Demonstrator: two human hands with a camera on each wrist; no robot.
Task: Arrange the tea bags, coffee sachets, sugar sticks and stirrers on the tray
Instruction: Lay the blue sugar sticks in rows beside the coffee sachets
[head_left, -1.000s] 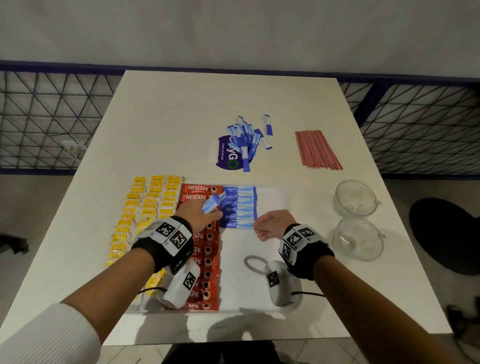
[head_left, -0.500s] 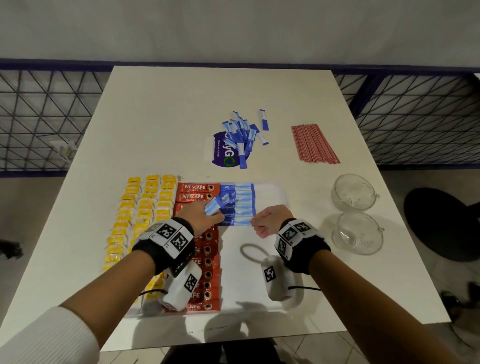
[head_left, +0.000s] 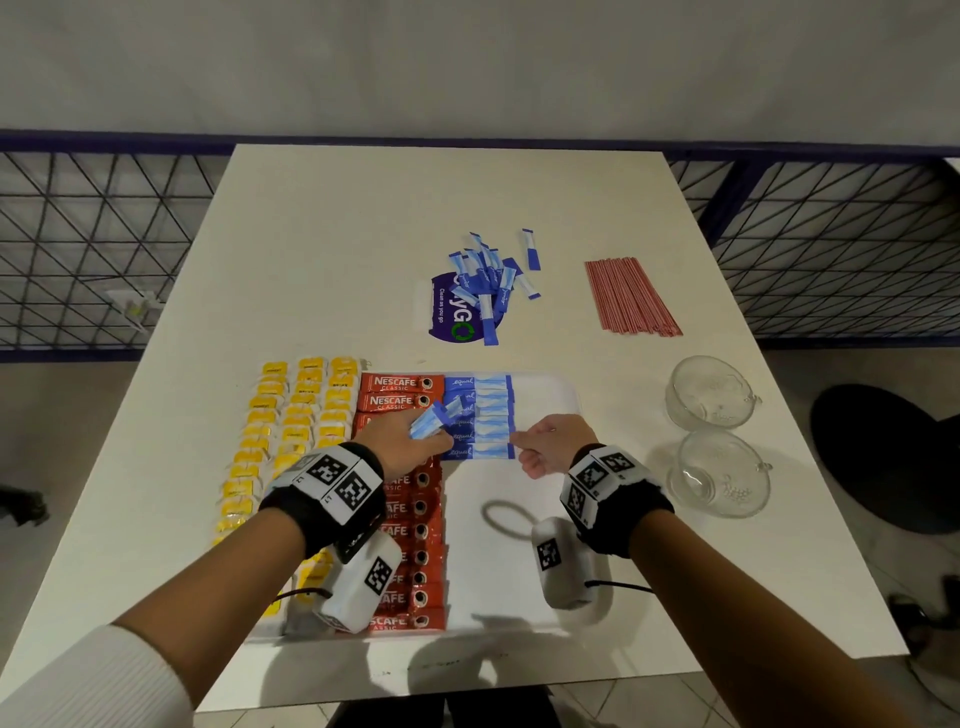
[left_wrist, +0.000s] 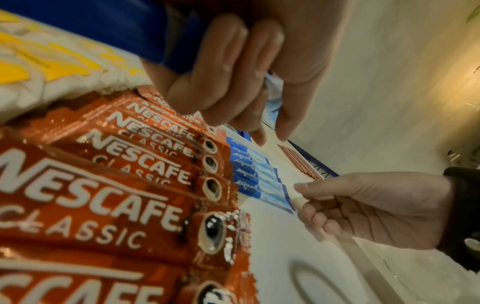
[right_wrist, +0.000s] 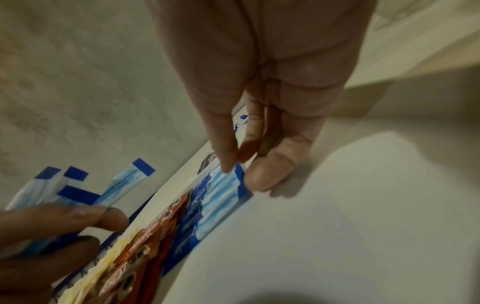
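On the white tray (head_left: 519, 571) lie yellow tea bags (head_left: 291, 431), a column of red coffee sachets (head_left: 410, 519) and a short row of blue sugar sticks (head_left: 483, 415). My left hand (head_left: 410, 441) hovers over the sachets and grips a bunch of sugar sticks (head_left: 436, 418), which also show in the right wrist view (right_wrist: 52, 189). My right hand (head_left: 545, 449) pinches the right end of the nearest stick in the row (left_wrist: 272, 197), thumb and forefinger at its blue tip (right_wrist: 240, 179). More sugar sticks (head_left: 488, 280) lie loose farther back. Red stirrers (head_left: 628, 304) lie at the back right.
Two glass cups (head_left: 711, 389) (head_left: 719, 478) stand right of the tray. A purple packet (head_left: 452, 317) lies under the loose sugar sticks. The tray's right half (head_left: 519, 519) shows bare white. A wire fence runs behind the table on both sides.
Both hands have stayed almost in place. The right hand has kept its fingers at the end of the nearest stick, and the left has kept hold of its bunch.
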